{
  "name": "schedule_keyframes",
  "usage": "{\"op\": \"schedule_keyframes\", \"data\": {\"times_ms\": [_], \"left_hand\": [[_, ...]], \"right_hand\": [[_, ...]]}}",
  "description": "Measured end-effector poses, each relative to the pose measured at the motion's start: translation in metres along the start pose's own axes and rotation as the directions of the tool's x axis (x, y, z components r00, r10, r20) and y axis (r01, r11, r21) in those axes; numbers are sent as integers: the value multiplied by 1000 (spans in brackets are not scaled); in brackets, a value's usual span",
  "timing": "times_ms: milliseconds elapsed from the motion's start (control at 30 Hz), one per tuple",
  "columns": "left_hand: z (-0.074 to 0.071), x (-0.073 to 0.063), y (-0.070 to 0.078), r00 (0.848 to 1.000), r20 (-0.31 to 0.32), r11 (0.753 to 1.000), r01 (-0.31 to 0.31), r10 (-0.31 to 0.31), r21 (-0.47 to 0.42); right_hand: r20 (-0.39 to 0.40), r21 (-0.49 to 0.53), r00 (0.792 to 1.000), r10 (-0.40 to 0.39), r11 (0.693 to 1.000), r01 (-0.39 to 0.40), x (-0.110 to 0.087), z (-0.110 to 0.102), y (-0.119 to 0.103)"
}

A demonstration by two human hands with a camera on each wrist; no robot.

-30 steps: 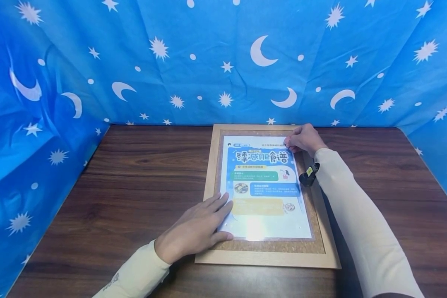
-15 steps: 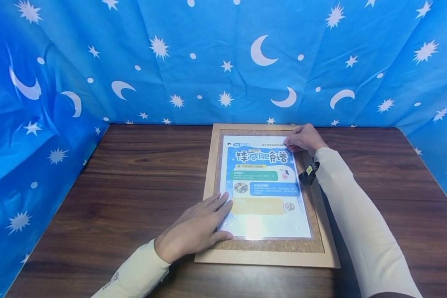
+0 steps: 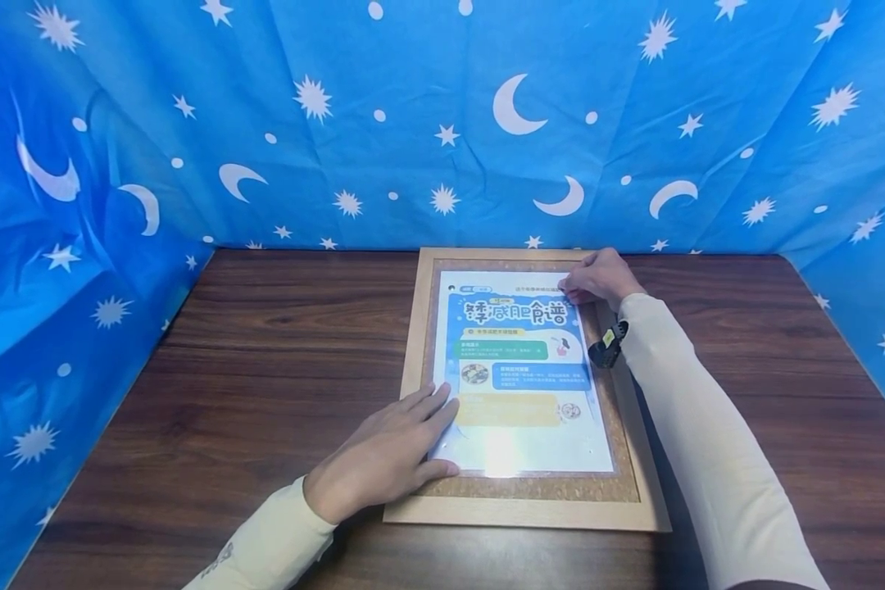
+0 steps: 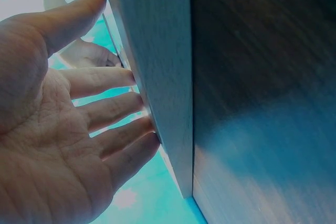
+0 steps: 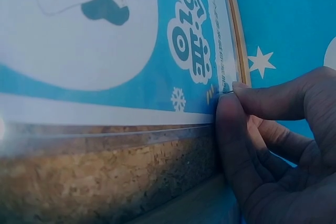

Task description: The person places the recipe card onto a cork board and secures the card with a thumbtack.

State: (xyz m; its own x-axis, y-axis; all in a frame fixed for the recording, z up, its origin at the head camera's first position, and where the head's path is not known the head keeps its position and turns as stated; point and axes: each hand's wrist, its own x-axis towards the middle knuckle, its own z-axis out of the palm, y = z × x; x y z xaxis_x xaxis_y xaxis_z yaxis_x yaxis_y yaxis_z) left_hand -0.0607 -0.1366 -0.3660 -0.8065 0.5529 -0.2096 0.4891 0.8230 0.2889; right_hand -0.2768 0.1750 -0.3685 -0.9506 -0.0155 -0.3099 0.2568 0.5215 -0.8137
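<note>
A laminated printed sheet [image 3: 519, 369] in blue and white lies on a wood-framed cork board [image 3: 531, 489]. My left hand [image 3: 383, 449] rests across the board's left side, its spread fingers on the sheet's lower left edge; the left wrist view shows these fingers [image 4: 113, 111] reaching over the frame. At the sheet's top right corner, my right hand [image 3: 601, 274] has thumb and forefinger together. In the right wrist view the right hand [image 5: 278, 145] pinches a small pin [image 5: 228, 93] against that corner, mostly hidden by the fingertips.
The board lies on a dark wood-grain table [image 3: 265, 344]. Behind it, close to its far edge, hangs a blue cloth [image 3: 413, 123] with white moons and stars. A small black dot [image 3: 452, 288] marks the sheet's top left corner. Glare covers its lower part.
The head view has shifted very slightly. Both hands keep their places on the sheet, and the board has not moved.
</note>
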Motion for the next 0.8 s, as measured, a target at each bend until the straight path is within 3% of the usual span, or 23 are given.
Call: {"op": "schedule_keyframes", "data": {"times_ms": [267,567,800], "left_hand": [[1,-2,0,1000,-7,1000,3,-4,-10],[1,-2,-1,1000,-15,1000,0,0,-2],[1,-1,-1,1000,-11,1000,-6,6,0]], "right_hand": [[-6,-2,1000,29,1000,-29,1,3,-3],[-41,-112,997,72,991,-76,7,8,-8],[-31,-90,1000,1,996,-4,-2,6,-5]]}}
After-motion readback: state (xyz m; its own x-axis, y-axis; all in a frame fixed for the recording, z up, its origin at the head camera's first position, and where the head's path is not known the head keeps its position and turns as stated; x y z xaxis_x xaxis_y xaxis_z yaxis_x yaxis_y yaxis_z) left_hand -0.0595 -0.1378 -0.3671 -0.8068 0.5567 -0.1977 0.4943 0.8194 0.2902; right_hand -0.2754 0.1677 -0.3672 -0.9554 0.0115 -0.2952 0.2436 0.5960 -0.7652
